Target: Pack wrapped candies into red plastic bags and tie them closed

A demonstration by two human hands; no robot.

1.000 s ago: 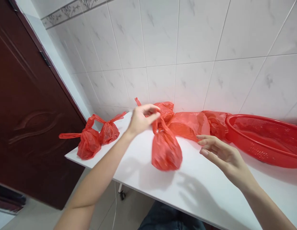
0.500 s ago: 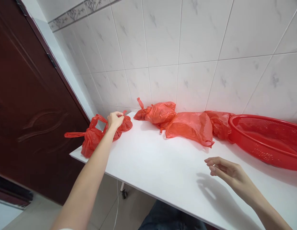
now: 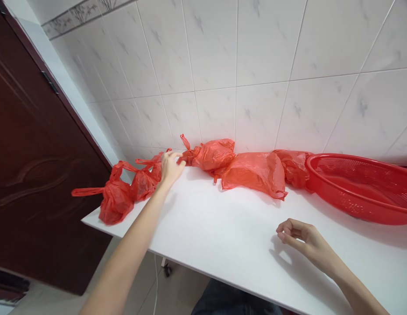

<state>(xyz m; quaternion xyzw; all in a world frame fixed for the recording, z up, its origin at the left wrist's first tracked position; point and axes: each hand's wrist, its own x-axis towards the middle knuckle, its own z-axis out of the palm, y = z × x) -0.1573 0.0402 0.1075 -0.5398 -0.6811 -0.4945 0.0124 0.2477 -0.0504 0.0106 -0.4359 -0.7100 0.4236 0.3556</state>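
My left hand (image 3: 171,168) reaches over the far left of the white table (image 3: 203,227). Its thumb and forefinger stretch apart beside the knotted end of a red plastic bag (image 3: 216,155) by the wall; whether they touch it I cannot tell. Left of that hand stand a tied red bag (image 3: 142,184) and, at the table's left end, another red bag (image 3: 116,199) with looped handles. My right hand (image 3: 300,243) hovers over the table's right part, fingers loosely curled toward the thumb, holding nothing. What the bags contain is hidden.
A flatter red bag (image 3: 252,173) and one more red bag (image 3: 293,168) lie along the tiled wall (image 3: 256,52). At the right, a red plastic basket (image 3: 357,199) stands against them. A dark red door (image 3: 39,162) is beyond the table's left edge.
My left hand has moved right, off the tied bag's top toward the knotted bag by the wall. My right hand's fingers have curled closer to the thumb. The view has shifted slightly.
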